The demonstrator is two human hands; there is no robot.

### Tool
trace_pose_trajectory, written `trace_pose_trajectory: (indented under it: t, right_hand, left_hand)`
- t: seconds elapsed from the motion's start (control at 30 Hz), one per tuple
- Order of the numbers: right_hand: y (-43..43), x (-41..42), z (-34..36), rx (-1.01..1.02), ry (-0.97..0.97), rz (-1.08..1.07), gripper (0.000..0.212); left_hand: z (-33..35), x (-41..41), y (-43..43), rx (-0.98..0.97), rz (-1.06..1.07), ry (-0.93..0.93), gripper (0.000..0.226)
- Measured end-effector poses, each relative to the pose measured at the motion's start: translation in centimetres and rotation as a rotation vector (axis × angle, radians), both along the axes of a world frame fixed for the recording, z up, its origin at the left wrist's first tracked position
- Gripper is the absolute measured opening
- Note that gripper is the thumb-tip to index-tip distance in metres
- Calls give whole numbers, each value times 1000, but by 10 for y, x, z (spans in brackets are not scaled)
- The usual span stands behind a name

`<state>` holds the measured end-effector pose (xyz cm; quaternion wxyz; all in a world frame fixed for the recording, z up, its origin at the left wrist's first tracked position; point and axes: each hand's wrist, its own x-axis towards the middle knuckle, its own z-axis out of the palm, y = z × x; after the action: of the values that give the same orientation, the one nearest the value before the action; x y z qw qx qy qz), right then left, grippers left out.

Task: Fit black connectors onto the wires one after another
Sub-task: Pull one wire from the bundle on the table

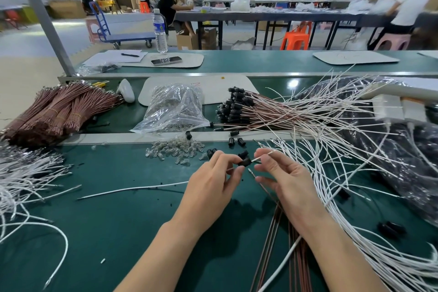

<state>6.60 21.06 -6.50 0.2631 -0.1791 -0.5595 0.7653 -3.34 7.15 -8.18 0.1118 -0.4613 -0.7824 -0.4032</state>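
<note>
My left hand [211, 180] pinches a black connector [244, 161] between thumb and fingertips above the green bench. My right hand [282, 178] pinches a white wire [262, 157] whose end points into that connector. A brown wire with a metal terminal [250, 171] sticks out below my right fingers. Loose black connectors [234, 142] lie just beyond my hands. Finished wires with black connectors fitted [233, 106] are stacked at the middle back.
White wires [343, 173] fan out on the right, more at the left [21, 173]. Brown wire bundles [54, 111] lie back left. A clear bag [175, 106] and small clear parts [175, 150] sit ahead. People work at far tables.
</note>
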Motion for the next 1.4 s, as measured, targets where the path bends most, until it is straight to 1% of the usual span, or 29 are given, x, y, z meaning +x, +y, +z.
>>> trace_pose_trajectory:
  t: [0.1, 0.23, 0.4, 0.53, 0.7, 0.83, 0.9, 0.97, 1.03, 1.13, 1.23, 1.27, 1.3, 1.37, 1.4]
  right_hand:
    - [8, 4, 5, 8, 31, -59, 14]
    - [34, 21, 15, -112, 110, -188, 13]
    - [60, 40, 20, -234, 171, -415, 8]
    - [68, 48, 21, -329, 242, -528, 11]
    - [72, 49, 19, -380, 277, -565, 13]
    - [78, 54, 19, -443, 324, -580, 21]
    - [81, 56, 17, -495, 384, -525, 21]
    - [77, 53, 13, -479, 373, -361, 28]
    - [65, 41, 10, -358, 248, -193, 35]
    - [32, 16, 7, -166, 68, -16, 30]
    - [-3, -1, -2, -8, -30, 136, 44]
    - [-11, -3, -5, 18, -39, 160, 43]
    - [-16, -5, -8, 39, -42, 158, 36]
    - [-17, -7, -10, 79, -68, 100, 21]
    - [-14, -7, -11, 87, -75, 67, 19]
  left_hand:
    - [1, 0, -1, -37, 18, 49, 32]
    - [2, -8, -6, -79, 59, 128, 31]
    - [1, -20, -10, -54, 133, 265, 29]
    - [-3, -33, -16, -51, 205, 279, 25]
    - [-3, -43, -23, -93, 270, 252, 20]
    - [-3, -46, -27, -92, 333, 186, 18]
    - [-3, -44, -27, -82, 324, 103, 17]
    - [-2, -39, -25, -36, 288, -14, 16]
    - [-1, -33, -22, 31, 229, -97, 11]
    - [-1, -22, -15, 51, 135, -157, 4]
    - [0, -9, -7, 14, 33, -179, 7]
    - [0, -5, -4, -7, 0, -165, 9]
    - [-1, -2, -2, -27, -26, -140, 10]
    - [-3, 0, 0, -67, -32, -87, 11]
    - [-3, -1, 0, -87, -14, -66, 14]
